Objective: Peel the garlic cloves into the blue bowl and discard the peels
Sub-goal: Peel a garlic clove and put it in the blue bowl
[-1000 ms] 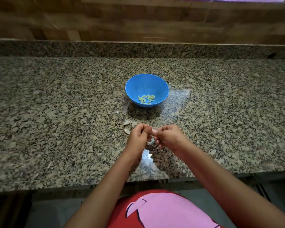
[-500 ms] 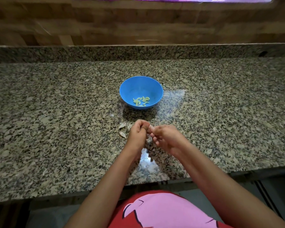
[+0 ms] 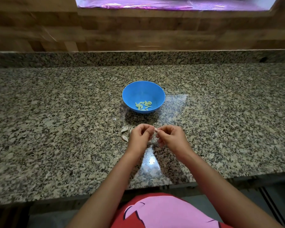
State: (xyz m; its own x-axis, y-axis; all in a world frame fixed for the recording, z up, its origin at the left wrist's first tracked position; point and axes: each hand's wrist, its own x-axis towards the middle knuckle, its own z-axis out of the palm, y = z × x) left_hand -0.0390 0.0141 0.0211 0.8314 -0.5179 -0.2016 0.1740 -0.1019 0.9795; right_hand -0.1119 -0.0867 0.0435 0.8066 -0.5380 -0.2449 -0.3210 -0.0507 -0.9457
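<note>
Where left hand point(image 3: 139, 137) meets right hand point(image 3: 171, 137), both pinch one garlic clove point(image 3: 156, 130).

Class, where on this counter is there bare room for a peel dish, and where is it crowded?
Bare granite spreads across the counter left and right of the blue bowl, and between bowl and backsplash. Crowded: in front of the bowl, where loose cloves lie beside the left hand and right hand pinching a clove.
</note>
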